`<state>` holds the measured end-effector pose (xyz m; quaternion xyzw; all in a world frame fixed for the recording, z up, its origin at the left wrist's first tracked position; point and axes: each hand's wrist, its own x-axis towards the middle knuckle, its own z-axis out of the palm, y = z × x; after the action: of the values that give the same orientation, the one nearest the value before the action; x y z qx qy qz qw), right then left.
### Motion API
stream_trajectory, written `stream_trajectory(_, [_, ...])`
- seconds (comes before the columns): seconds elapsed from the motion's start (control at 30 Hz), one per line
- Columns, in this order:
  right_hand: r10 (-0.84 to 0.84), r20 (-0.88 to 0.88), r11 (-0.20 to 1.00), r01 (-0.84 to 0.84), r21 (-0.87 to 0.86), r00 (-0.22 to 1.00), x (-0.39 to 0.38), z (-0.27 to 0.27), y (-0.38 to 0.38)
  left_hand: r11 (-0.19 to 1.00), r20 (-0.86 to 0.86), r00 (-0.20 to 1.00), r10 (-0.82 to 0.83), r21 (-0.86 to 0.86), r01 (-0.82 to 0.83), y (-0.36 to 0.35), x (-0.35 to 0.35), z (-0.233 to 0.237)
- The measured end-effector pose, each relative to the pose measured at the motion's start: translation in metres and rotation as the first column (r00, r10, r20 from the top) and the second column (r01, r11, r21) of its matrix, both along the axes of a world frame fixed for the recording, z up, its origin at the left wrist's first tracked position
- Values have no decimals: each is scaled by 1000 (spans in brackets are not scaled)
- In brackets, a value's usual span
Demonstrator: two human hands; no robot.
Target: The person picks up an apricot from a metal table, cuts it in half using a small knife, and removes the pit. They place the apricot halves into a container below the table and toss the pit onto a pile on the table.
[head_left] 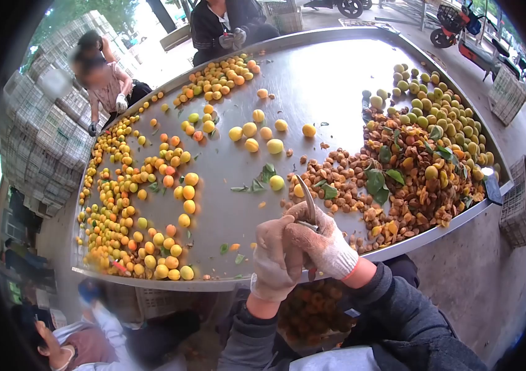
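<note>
Both of my hands wear dirty white work gloves and meet at the near edge of the metal table (232, 232). My right hand (325, 244) is wrapped round a curved metal tool (305, 198), whose pointed tip sticks up. Fingers of my left hand (275, 256) are closed against the right one; whatever they hold is hidden. Just beyond my hands lie brown pits (331, 170) and a green-yellow fruit (276, 182). To the right is a heap of split fruit and pits (414, 164) with green leaves.
Yellow-orange fruit (114, 204) covers the table's left side; greenish fruit (454, 117) lies at the right. Several people are around the table, one (226, 25) across from me. Crates (46, 123) stand at left, another (522, 198) at right. A scooter (485, 52) is beyond. Fruit (312, 312) lies below my hands.
</note>
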<state>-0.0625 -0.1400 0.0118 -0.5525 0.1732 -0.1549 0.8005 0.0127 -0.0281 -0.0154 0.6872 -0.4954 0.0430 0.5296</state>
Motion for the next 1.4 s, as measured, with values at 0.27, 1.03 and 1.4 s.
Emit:
stream_trajectory(0.27, [-6,-12,997,7,79,1000,-7,13,9,942,-766,642,-7,-221,-253,-2,-5,4])
stream_trajectory(1.03, [-428,527,875,483,38,734,-4,8,-4,994,-996,91,0,10,106,3,-15,12])
stream_trajectory(1.4, [-345,436,926,376,17,831,1,10,-16,996,-959,269,85,93,15,-3,-17,2])
